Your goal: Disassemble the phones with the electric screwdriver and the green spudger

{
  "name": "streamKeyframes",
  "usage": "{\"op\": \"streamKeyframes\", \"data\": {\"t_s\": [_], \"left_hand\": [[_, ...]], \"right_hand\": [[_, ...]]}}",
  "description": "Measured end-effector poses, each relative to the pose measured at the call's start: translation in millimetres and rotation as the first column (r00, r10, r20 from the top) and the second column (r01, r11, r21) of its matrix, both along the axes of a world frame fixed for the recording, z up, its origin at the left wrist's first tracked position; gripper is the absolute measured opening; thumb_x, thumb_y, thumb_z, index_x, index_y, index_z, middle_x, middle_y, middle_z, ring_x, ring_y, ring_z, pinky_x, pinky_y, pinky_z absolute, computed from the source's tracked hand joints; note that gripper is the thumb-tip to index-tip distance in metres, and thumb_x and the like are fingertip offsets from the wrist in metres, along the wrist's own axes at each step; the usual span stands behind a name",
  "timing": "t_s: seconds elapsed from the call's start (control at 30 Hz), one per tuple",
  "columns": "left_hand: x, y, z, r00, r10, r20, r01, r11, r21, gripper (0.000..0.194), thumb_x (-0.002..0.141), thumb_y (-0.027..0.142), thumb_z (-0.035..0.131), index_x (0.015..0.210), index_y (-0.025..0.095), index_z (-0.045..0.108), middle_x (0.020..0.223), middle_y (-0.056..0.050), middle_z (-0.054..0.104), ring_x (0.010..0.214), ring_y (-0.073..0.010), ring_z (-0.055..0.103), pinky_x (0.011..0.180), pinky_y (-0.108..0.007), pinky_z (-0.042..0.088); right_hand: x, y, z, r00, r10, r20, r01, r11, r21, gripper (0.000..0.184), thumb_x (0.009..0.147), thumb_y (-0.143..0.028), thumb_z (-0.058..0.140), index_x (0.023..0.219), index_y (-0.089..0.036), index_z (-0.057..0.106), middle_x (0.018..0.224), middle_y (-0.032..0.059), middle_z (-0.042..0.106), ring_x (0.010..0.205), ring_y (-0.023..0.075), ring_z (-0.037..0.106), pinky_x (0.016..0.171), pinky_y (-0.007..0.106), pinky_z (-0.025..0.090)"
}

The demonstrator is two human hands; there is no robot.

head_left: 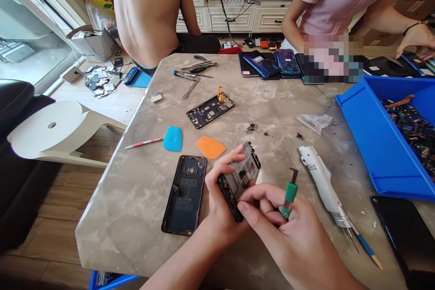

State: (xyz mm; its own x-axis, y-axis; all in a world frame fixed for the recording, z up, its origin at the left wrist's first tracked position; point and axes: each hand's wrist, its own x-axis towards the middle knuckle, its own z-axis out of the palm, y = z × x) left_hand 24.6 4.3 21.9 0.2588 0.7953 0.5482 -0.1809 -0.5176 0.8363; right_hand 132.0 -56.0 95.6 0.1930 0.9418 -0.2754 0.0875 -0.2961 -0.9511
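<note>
One opened smartphone housing (242,176) sits at lower centre of the frame, lifted and tilted above a marbled stone counter (115,231). The left hand (222,195) grips it, fingers (231,158) clamped around its edge. The right hand (288,231) has its fingers (251,204) curled together on a green-handled tool (289,192), whose tip is hard to make out behind them. Just left of the hands lies a black phone back cover (183,195). Above them rest a blue pry pick (172,139) and an orange pry pick (210,147). A bare phone board (210,111) lies further up, and a blue parts bin (384,136) sits at right.
</note>
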Motion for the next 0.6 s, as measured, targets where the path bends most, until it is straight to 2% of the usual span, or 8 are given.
{"op": "streamKeyframes", "data": {"t_s": [0.1,0.17,0.23,0.3,0.33,0.4,0.5,0.6], "left_hand": [[-1,-5,4.4,0.998,-0.027,0.051,0.036,0.985,-0.171,0.052,0.095,0.010,0.066,0.137,0.028,0.041,0.137,-0.011,0.056,0.143,-0.0318,0.053,0.124,-0.060,0.039],[-1,-8,9.2,0.989,-0.055,0.134,0.103,0.920,-0.377,0.046,0.099,0.014,0.064,0.138,0.030,0.045,0.134,-0.009,0.059,0.138,-0.0290,0.058,0.122,-0.054,0.044],[-2,-8,14.6,0.946,-0.105,0.306,0.271,0.773,-0.574,0.041,0.100,0.021,0.064,0.138,0.029,0.051,0.125,-0.008,0.064,0.128,-0.0279,0.065,0.112,-0.047,0.053],[-3,-7,19.6,0.840,-0.151,0.521,0.502,0.580,-0.642,0.041,0.098,0.031,0.067,0.136,0.026,0.057,0.116,-0.007,0.066,0.114,-0.0285,0.071,0.101,-0.044,0.059],[-3,-6,21.8,0.773,-0.165,0.612,0.604,0.486,-0.632,0.042,0.096,0.036,0.068,0.135,0.023,0.059,0.112,-0.007,0.067,0.108,-0.0285,0.073,0.097,-0.044,0.061],[-4,-6,25.5,0.662,-0.171,0.730,0.736,0.333,-0.590,0.048,0.094,0.047,0.067,0.132,0.018,0.064,0.107,-0.009,0.069,0.096,-0.0282,0.075,0.090,-0.044,0.062],[-4,-5,30.7,0.596,-0.123,0.794,0.798,0.203,-0.567,0.064,0.093,0.066,0.062,0.127,0.013,0.069,0.101,-0.011,0.071,0.085,-0.0277,0.075,0.083,-0.041,0.062],[-5,-3,36.1,0.585,-0.073,0.808,0.809,0.120,-0.575,0.075,0.089,0.078,0.060,0.123,0.012,0.072,0.098,-0.010,0.072,0.083,-0.0280,0.075,0.080,-0.039,0.061]], "right_hand": [[10,1,2.3,0.970,-0.130,-0.207,0.130,0.991,-0.013,0.034,0.097,-0.052,0.069,0.100,-0.021,0.081,0.062,-0.0056,0.037,0.050,0.0072,0.032,0.044,0.018,0.028],[22,3,6.2,0.880,-0.228,-0.416,0.233,0.972,-0.039,0.042,0.099,-0.060,0.063,0.103,-0.022,0.083,0.061,-0.0056,0.037,0.045,0.0055,0.027,0.040,0.017,0.025],[35,2,10.1,0.800,-0.285,-0.528,0.321,0.947,-0.024,0.050,0.099,-0.063,0.059,0.092,-0.021,0.084,0.060,-0.0030,0.041,0.045,0.0067,0.036,0.042,0.018,0.037],[47,-2,13.0,0.798,-0.334,-0.501,0.404,0.914,0.035,0.053,0.097,-0.066,0.062,0.084,-0.019,0.083,0.065,0.0030,0.053,0.058,0.0127,0.055,0.056,0.023,0.054],[51,-4,14.2,0.804,-0.377,-0.460,0.454,0.888,0.067,0.055,0.095,-0.069,0.063,0.083,-0.019,0.083,0.067,0.0044,0.056,0.063,0.0143,0.057,0.059,0.024,0.056],[54,-8,16.5,0.801,-0.471,-0.370,0.536,0.839,0.092,0.058,0.092,-0.075,0.063,0.085,-0.021,0.083,0.062,0.0026,0.052,0.056,0.0119,0.051,0.050,0.021,0.050],[50,-9,19.2,0.807,-0.522,-0.276,0.569,0.812,0.129,0.053,0.091,-0.072,0.067,0.083,-0.022,0.083,0.054,-0.0007,0.045,0.044,0.0076,0.038,0.038,0.018,0.035],[46,-9,16.0,0.856,-0.475,-0.203,0.507,0.849,0.151,0.045,0.091,-0.064,0.073,0.076,-0.022,0.082,0.054,0.0021,0.050,0.048,0.0101,0.050,0.041,0.018,0.041]]}}
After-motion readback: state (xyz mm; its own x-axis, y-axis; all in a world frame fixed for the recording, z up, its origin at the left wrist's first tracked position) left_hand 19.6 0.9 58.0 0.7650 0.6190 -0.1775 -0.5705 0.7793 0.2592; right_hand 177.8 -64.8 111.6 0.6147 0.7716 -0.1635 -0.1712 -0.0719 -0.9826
